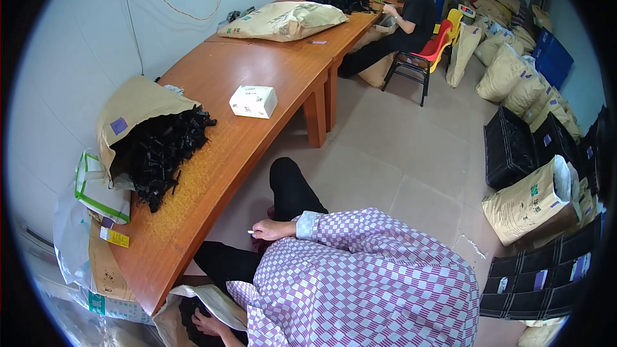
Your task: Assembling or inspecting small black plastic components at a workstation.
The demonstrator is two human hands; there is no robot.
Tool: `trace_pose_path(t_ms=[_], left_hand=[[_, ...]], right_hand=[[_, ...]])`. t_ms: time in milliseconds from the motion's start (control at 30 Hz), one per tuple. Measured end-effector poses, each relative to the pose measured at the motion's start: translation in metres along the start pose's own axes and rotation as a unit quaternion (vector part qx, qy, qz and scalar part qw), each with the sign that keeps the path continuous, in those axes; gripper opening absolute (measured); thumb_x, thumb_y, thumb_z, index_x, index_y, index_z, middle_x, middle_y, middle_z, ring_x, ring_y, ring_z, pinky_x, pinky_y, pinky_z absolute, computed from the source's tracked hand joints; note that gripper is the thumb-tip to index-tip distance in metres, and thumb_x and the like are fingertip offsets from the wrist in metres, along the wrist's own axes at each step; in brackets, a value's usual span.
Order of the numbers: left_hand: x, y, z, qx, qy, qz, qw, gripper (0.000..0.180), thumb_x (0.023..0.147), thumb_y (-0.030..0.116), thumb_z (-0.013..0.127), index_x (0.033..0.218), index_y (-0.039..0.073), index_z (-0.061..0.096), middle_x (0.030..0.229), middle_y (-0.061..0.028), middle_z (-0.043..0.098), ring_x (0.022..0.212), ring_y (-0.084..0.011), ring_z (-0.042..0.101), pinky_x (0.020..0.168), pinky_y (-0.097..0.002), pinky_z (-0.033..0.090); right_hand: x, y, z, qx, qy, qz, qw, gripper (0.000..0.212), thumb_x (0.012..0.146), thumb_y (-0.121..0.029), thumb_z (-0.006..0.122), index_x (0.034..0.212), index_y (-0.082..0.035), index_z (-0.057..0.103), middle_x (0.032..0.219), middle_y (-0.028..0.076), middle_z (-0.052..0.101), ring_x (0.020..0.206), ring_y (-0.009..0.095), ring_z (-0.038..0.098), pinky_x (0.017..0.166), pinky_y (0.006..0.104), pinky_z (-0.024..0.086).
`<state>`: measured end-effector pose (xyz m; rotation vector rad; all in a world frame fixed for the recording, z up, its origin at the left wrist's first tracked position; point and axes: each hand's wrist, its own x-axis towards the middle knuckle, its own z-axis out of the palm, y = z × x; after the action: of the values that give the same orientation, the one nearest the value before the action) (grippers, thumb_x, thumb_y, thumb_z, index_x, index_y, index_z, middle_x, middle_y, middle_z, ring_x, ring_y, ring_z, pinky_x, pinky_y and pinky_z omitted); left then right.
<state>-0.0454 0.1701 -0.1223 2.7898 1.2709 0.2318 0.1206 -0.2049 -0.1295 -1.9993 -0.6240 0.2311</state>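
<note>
My right hand (275,230) is closed in front of my lap. A small white stick-like tip (250,232) pokes out of it, too small to name. Low at the left, my left hand (207,325) reaches into an open paper sack (168,316) beside the table. Its fingers look apart, lying on dark pieces (193,313) inside, and part of the hand is hidden. On the table (222,154), black plastic parts (160,160) spill from a tipped brown sack (132,104), with yellowish crumbs (170,215) scattered next to them.
A white tissue box (254,101) and a full sack (289,20) rest farther along the table. A co-worker (411,16) sits at the far end near a red chair (432,45). Black crates (511,148) and several sacks (530,199) line the right side.
</note>
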Motion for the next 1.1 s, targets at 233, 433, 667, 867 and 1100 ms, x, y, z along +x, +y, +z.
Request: trace_pose_path(t_ms=[233,433,667,867,1100], left_hand=[[0.004,-0.007,0.013,0.005,0.006,-0.005,1.0,0.039,0.083,0.028,0.062,0.121,0.027,0.052,0.133,0.0017,0.042,0.117,-0.0281,0.045,0.09,-0.0459,0.043],[0.001,0.0,0.01,0.019,-0.002,-0.008,1.0,0.04,0.083,0.031,0.06,0.123,0.029,0.051,0.135,0.004,0.04,0.12,-0.0276,0.043,0.091,-0.0461,0.042],[-0.004,0.004,0.007,0.052,-0.02,-0.016,0.998,0.039,0.089,0.026,0.051,0.127,0.034,0.047,0.141,0.0049,0.035,0.125,-0.0257,0.04,0.096,-0.0453,0.039],[-0.02,0.018,-0.007,-0.405,-0.028,-0.026,0.913,0.055,0.087,0.038,0.055,0.129,0.003,0.051,0.13,-0.0187,0.052,0.12,-0.0325,0.047,0.104,-0.0384,0.032],[-0.054,0.002,0.009,0.017,-0.014,0.165,0.986,0.04,0.09,0.029,0.045,0.13,0.026,0.047,0.15,-0.0023,0.02,0.134,-0.0338,0.026,0.1,-0.0617,0.027]], right_hand=[[0.001,-0.003,0.001,0.008,-0.023,0.023,0.999,0.03,0.088,-0.025,0.052,0.086,0.004,0.06,0.078,0.024,0.061,0.072,0.037,0.061,0.066,0.0456,0.045],[0.0,-0.003,-0.001,0.004,-0.014,0.022,1.0,0.031,0.088,-0.025,0.052,0.086,0.004,0.06,0.078,0.024,0.061,0.073,0.038,0.06,0.066,0.0463,0.045],[0.001,-0.001,0.002,-0.001,-0.02,0.019,1.0,0.031,0.088,-0.026,0.053,0.086,0.004,0.06,0.079,0.024,0.061,0.073,0.038,0.061,0.066,0.046,0.045],[0.003,0.006,-0.002,-0.006,0.005,-0.055,0.998,0.026,0.085,-0.023,0.057,0.079,0.002,0.059,0.07,0.019,0.059,0.063,0.031,0.06,0.058,0.0422,0.046],[-0.006,-0.02,0.009,-0.058,-0.079,0.017,0.995,0.027,0.091,-0.026,0.055,0.092,0.0,0.061,0.079,0.02,0.063,0.07,0.028,0.062,0.062,0.0385,0.047]])
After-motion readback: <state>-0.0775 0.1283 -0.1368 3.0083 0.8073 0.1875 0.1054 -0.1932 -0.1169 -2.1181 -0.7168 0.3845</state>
